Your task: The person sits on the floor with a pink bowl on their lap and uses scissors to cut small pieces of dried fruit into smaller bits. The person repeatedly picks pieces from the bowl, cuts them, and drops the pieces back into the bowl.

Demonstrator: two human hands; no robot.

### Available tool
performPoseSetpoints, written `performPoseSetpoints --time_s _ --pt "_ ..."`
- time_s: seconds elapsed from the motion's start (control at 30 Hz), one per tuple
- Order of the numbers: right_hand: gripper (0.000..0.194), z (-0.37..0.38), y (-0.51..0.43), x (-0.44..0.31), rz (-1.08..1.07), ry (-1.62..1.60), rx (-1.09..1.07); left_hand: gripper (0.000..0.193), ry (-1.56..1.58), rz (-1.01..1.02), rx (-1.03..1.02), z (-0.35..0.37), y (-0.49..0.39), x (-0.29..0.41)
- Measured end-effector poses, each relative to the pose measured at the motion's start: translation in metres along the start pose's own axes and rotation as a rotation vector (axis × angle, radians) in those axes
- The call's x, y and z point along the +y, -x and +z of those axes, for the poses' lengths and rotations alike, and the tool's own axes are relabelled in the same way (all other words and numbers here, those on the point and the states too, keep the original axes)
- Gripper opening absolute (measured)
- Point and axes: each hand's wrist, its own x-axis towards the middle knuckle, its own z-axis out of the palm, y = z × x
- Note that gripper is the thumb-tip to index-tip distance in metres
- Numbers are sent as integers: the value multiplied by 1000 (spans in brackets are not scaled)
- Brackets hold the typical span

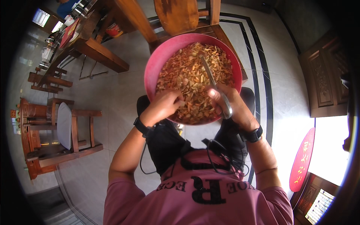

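A pink basin (150, 76) full of small dried orange-brown pieces (194, 73) stands before me, over the edge of a wooden chair seat and close to my knees. My left hand (168, 102) is at the basin's near left side, its fingertips pinched on a small pale piece (181, 103) just over the heap. In my right hand (232, 104), at the near right side, is a pair of metal scissors (209, 73); the blades point away from me over the pieces, and one handle loop shows below the thumb. Whether the blades are apart is hard to tell.
The wooden chair (177, 14) is beyond the basin. A heavy wooden table (101, 54) with metal ware stands at the upper left, and a chair with a pale cushion (64, 125) at the left. Black cables (209, 154) lie across my lap. A red oval mat (302, 160) lies at the right.
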Motion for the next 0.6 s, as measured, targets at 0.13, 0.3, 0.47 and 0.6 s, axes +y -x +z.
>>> performPoseSetpoints --time_s 0.13,0.3,0.47,0.6 --pt "61 7 -1 5 -9 -28 -61 11 394 -81 189 -10 0 -1" --pt "61 22 -2 13 -102 65 -142 17 984 -178 300 -20 -3 0" --pt "77 29 -8 16 -86 137 -183 18 1150 -202 343 -20 -6 7" --pt "76 27 -10 14 -65 205 -186 17 1141 -208 330 -18 -7 9"
